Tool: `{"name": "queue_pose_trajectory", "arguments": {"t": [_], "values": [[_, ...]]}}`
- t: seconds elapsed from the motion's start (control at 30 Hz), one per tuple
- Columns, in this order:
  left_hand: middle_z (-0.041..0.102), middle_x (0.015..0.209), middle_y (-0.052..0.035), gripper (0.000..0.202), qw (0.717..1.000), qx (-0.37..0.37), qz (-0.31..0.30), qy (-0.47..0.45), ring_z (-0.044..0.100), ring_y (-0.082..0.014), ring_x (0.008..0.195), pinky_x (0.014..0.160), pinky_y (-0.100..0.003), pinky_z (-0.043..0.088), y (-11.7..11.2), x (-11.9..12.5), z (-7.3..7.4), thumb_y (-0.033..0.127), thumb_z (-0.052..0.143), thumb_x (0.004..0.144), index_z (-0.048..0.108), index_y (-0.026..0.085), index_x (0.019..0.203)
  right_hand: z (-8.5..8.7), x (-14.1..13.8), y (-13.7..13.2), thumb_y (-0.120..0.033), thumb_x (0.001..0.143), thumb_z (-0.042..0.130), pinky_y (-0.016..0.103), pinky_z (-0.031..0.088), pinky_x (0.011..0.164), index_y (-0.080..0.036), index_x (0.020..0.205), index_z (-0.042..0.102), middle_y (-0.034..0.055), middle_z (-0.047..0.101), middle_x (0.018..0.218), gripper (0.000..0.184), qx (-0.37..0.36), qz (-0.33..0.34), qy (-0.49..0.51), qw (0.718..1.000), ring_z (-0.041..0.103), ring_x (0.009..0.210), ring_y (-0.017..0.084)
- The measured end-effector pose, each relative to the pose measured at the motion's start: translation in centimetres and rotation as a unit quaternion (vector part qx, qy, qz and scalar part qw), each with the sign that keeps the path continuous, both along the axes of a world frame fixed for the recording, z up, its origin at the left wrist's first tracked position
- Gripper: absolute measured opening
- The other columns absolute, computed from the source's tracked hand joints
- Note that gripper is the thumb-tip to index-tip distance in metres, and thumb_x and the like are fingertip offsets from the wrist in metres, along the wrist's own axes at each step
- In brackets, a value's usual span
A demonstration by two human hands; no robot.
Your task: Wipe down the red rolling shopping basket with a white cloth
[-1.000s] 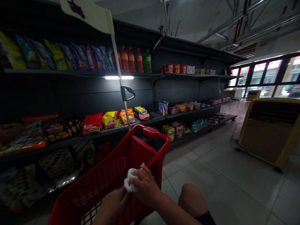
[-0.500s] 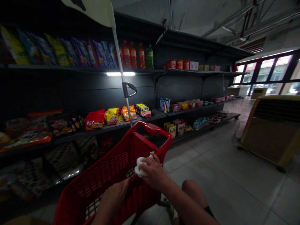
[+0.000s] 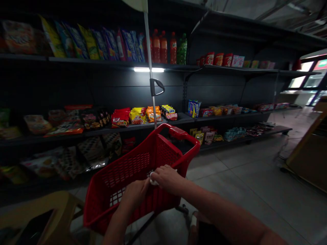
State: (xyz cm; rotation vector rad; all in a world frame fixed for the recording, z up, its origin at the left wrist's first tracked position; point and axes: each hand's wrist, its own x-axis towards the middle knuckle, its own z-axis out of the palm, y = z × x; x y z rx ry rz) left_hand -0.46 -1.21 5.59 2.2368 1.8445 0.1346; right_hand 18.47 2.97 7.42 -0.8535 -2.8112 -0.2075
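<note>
Both hands sit farther right than before. Right hand (image 3: 167,175) clasps a white cloth (image 3: 153,177) against the near rim of the red basket (image 3: 122,170), which stands before the snack shelves (image 3: 178,119). Left hand (image 3: 135,194) rests beside it, grip unclear. Step, as judged: wiping. Continuing calls for a braced basket.

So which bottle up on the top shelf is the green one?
The green bottle is the last one on the right of the row on the top shelf. The other bottles to its left are orange-red.
</note>
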Motion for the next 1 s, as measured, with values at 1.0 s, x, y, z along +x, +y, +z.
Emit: {"name": "queue_pose_trajectory", "arguments": {"t": [1.0], "values": [[0.072, 0.098, -0.011, 0.041, 0.994, 0.022, -0.079, 0.078, 0.067, -0.0239, 0.093, 0.08, -0.031, 0.044, 1.0, -4.0, -1.6, 0.034, 0.025, 0.1, 0.065, 0.021, 0.101, 5.3, 15.2, 5.0, -0.017, 0.092, 0.054, 0.05, 0.029, 0.109, -0.029, 0.138, 0.049, 0.0058, 0.061, 0.119, 0.049, 0.033, -0.001, -0.008, 0.999, 0.056, 0.113, 0.022]]}}
